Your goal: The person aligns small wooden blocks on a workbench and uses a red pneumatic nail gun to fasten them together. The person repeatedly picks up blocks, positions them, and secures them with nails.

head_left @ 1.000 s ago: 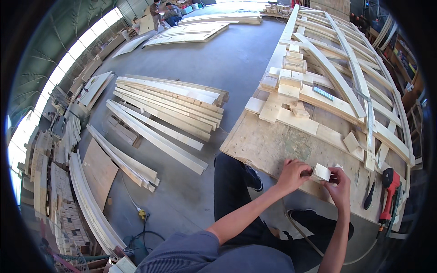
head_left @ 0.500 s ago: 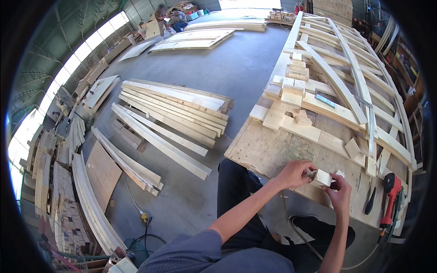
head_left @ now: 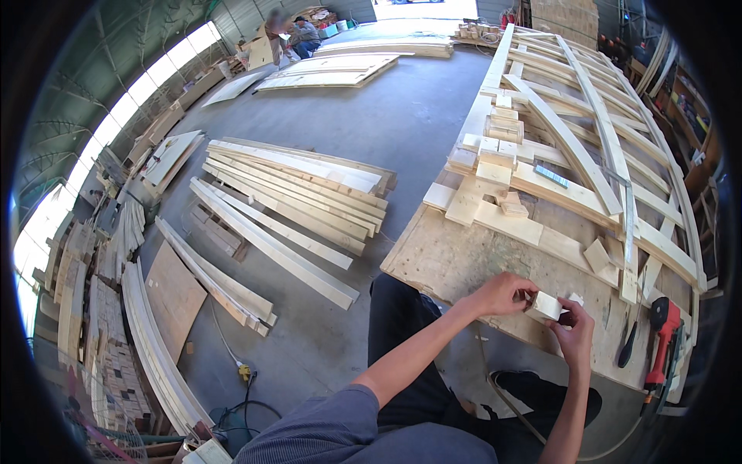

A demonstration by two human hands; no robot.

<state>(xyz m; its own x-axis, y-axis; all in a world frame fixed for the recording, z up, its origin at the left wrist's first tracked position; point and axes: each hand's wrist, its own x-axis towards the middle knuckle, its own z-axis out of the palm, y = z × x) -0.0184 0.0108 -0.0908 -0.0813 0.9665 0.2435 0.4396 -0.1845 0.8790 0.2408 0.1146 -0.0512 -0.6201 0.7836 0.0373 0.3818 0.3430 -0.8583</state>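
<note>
A small pale wooden block (head_left: pixel 546 307) is held just above the near edge of the plywood tabletop (head_left: pixel 452 259). My left hand (head_left: pixel 502 295) grips its left end between thumb and fingers. At the other end, my right hand (head_left: pixel 573 324) pinches it with thumb and fingertips. Behind the right fingers, part of a second small pale piece (head_left: pixel 576 298) shows. To the right lie a screwdriver with a dark handle (head_left: pixel 628 346) and a red pneumatic nail gun (head_left: pixel 663 344) with a hose.
Stacked wood blocks (head_left: pixel 495 158) and a strip of fasteners (head_left: pixel 551 175) lie farther back, beside a large slatted timber frame (head_left: pixel 595 116). Long boards (head_left: pixel 297 189) lie on the floor to the left. A yellow plug (head_left: pixel 246 371) trails a cable. Two people are far off.
The block has turned slightly between my fingers, and its pale face is now angled differently. Both hands stay in almost the same place.
</note>
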